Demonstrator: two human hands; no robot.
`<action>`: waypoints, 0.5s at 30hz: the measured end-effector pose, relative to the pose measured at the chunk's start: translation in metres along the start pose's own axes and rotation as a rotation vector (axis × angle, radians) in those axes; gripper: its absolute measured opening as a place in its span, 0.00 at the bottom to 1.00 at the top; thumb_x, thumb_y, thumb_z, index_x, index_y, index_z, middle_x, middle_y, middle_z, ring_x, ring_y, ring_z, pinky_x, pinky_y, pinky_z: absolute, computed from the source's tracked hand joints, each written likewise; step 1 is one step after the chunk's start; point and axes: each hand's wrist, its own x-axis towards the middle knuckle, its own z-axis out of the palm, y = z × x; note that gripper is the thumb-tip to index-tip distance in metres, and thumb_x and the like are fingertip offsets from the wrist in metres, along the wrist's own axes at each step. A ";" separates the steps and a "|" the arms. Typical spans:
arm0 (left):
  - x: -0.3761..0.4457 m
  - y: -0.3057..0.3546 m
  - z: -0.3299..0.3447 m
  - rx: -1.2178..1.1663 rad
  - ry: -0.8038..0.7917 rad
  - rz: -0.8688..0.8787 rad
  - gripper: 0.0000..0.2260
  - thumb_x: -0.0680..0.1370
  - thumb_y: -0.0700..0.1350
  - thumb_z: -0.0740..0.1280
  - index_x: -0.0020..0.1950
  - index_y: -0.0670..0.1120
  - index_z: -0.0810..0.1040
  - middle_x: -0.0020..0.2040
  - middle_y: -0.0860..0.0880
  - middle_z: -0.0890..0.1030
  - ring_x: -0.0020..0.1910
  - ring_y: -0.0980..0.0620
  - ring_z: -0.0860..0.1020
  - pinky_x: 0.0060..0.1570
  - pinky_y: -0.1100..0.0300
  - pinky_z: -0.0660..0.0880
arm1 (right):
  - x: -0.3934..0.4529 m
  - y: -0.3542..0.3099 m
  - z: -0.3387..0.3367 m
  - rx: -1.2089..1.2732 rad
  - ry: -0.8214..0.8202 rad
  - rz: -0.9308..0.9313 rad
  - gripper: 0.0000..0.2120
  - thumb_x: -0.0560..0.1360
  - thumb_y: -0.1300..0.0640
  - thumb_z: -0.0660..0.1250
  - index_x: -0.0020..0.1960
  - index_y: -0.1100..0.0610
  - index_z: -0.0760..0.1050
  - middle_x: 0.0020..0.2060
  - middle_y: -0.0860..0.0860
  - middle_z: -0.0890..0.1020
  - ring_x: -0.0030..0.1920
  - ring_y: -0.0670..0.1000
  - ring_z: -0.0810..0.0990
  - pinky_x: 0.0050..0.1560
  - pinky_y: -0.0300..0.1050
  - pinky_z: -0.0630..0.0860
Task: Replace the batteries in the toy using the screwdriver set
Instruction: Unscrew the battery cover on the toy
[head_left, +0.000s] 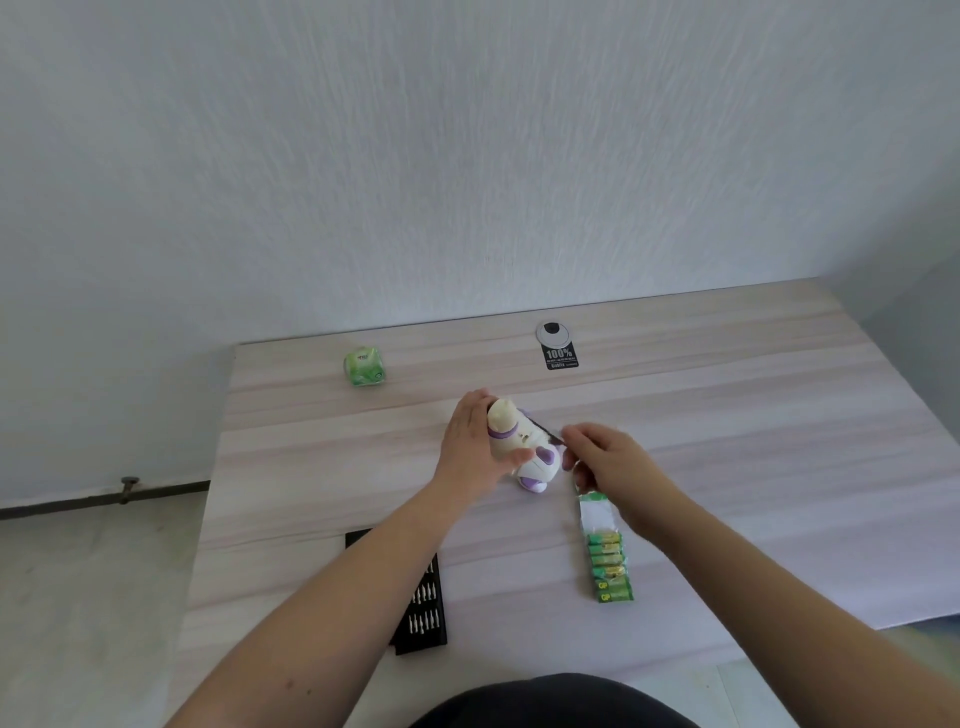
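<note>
While the toy (524, 449), a white figure with purple patches, lies tipped on its side near the middle of the table (753, 415), the left hand (470, 444) grasps it, fingers over the far side and thumb curled across the near face. A thin dark shaft, most likely the screwdriver (551, 434), runs from the toy's upper flank to the right hand (605, 457), whose fingertips pinch its outer end. That points to the screw step on the battery cover, though whether the screw is being loosened or tightened cannot be told, and the screw itself is too small to see.

Just beside the right wrist, toward the near edge, lies the battery pack (609, 564), a green strip with its upper part already torn open and pale. Left of it, partly under the left forearm, sits the black bit case (423, 603) by the near edge. A green cube (364, 368) stands toward the far left corner, and a round cable port (552, 332) with a dark label sits at the far edge.

Next, the tip likely needs to stay seated square in the screw while the left hand keeps the toy from rolling.
</note>
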 end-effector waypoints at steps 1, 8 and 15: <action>0.001 -0.001 -0.001 -0.006 -0.014 0.003 0.41 0.59 0.65 0.69 0.66 0.42 0.71 0.68 0.46 0.69 0.71 0.49 0.64 0.70 0.61 0.59 | -0.004 0.008 0.003 0.071 -0.018 0.006 0.12 0.81 0.55 0.60 0.47 0.60 0.79 0.32 0.50 0.77 0.29 0.48 0.71 0.36 0.45 0.71; 0.005 -0.005 -0.020 0.015 -0.159 0.000 0.38 0.65 0.55 0.75 0.72 0.50 0.65 0.77 0.48 0.58 0.77 0.52 0.53 0.70 0.63 0.52 | -0.035 0.052 0.029 0.193 -0.149 0.043 0.09 0.81 0.61 0.59 0.57 0.58 0.76 0.41 0.51 0.78 0.38 0.46 0.77 0.43 0.40 0.75; -0.007 -0.020 -0.033 -0.003 -0.091 -0.023 0.36 0.72 0.50 0.74 0.75 0.47 0.62 0.77 0.46 0.59 0.76 0.50 0.56 0.73 0.56 0.56 | -0.034 0.084 0.053 -0.182 -0.059 0.134 0.08 0.80 0.53 0.61 0.54 0.50 0.78 0.44 0.50 0.82 0.46 0.47 0.79 0.48 0.41 0.76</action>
